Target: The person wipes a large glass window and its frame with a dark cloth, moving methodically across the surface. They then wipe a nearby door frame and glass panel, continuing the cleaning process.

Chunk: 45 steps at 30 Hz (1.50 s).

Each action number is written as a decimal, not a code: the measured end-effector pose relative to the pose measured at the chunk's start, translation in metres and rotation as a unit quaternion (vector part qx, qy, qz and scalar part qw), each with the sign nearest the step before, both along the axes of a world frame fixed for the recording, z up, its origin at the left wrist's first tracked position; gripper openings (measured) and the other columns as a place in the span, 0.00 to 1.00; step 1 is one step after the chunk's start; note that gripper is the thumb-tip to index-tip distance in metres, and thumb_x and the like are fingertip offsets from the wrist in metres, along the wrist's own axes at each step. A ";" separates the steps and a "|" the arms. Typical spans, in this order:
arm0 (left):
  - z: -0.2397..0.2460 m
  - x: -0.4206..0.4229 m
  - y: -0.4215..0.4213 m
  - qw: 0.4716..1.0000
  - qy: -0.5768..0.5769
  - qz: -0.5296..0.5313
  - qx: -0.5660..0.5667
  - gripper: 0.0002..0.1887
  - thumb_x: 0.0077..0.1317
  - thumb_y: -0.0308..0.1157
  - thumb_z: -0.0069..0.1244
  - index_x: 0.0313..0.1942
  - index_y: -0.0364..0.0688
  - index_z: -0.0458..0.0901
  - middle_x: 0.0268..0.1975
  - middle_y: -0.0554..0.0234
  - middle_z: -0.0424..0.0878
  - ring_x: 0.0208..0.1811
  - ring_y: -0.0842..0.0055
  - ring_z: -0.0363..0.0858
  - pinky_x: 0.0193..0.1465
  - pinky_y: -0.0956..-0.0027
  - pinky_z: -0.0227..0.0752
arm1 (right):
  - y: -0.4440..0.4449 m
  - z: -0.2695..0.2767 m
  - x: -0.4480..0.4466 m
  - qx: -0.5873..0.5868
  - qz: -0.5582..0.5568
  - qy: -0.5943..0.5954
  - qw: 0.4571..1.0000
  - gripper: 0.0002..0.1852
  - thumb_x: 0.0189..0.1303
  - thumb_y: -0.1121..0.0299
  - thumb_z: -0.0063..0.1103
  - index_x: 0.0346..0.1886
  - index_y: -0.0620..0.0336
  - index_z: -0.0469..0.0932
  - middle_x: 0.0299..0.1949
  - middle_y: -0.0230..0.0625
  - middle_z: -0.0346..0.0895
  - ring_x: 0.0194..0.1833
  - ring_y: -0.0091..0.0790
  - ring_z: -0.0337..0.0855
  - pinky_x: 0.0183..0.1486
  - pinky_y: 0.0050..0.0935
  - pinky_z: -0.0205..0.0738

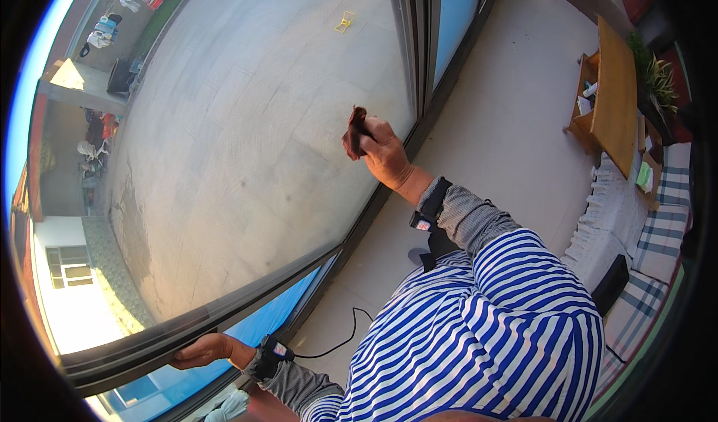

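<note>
My right hand point(387, 153) grips a crumpled dark red cloth point(355, 133) in front of a large glass pane point(263, 158). Whether the cloth touches the glass cannot be made out. At the lower left, my left hand point(205, 350) is on the dark metal frame point(140, 350) along the pane's side, its fingers curled at the edge. A black strap with a small device circles each wrist. Through the pane a paved courtyard shows, with a yellow folding stand point(345, 22) on it.
Behind me on the right are a wooden table point(614, 102), a white-draped piece of furniture point(608, 209) and plaid seat cushions point(662, 237). A potted plant point(661, 83) stands beyond. A black cable point(342, 335) runs from my left wrist strap above the tiled floor point(488, 97).
</note>
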<state>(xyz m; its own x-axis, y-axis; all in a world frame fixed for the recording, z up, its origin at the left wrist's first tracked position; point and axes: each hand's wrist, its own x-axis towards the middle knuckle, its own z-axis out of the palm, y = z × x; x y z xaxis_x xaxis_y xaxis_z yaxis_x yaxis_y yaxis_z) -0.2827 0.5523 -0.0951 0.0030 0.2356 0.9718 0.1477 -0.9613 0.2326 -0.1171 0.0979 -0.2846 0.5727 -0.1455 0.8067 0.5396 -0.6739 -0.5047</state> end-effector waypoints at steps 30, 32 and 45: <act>-0.003 -0.029 0.014 0.994 0.056 -0.091 0.011 0.27 0.84 0.43 0.33 0.64 0.22 0.65 0.62 0.33 0.74 0.61 0.49 0.75 0.66 0.53 0.69 | 0.042 -0.213 0.012 0.396 -0.153 0.359 0.831 0.29 0.66 0.71 0.45 0.70 0.74 0.65 0.72 0.63 0.64 0.73 0.62 0.65 0.75 0.41 0.61; -0.001 -0.031 0.011 0.987 0.061 -0.144 -0.034 0.28 0.84 0.44 0.35 0.67 0.23 0.63 0.65 0.34 0.74 0.63 0.51 0.74 0.68 0.55 0.68 | 0.086 -0.203 -0.012 0.406 -0.136 0.353 0.832 0.31 0.65 0.72 0.47 0.71 0.76 0.62 0.73 0.65 0.61 0.75 0.63 0.61 0.77 0.41 0.58; 0.001 -0.005 -0.040 0.989 -0.013 -0.140 0.039 0.27 0.84 0.43 0.36 0.52 0.23 0.81 0.53 0.34 0.82 0.53 0.50 0.79 0.59 0.51 0.73 | 0.315 -0.172 -0.140 0.714 0.093 0.606 0.338 0.08 0.65 0.81 0.48 0.44 0.65 0.75 0.44 0.45 0.76 0.43 0.46 0.82 0.42 0.53 0.85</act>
<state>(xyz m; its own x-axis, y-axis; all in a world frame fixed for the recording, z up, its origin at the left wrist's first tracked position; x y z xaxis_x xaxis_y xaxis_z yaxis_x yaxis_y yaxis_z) -0.2872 0.5119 -0.0937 0.0321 0.1535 0.9876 -0.1325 -0.9788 0.1564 -0.2568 0.4133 -0.4562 0.4625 0.2385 -0.8539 -0.6809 0.7124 -0.1699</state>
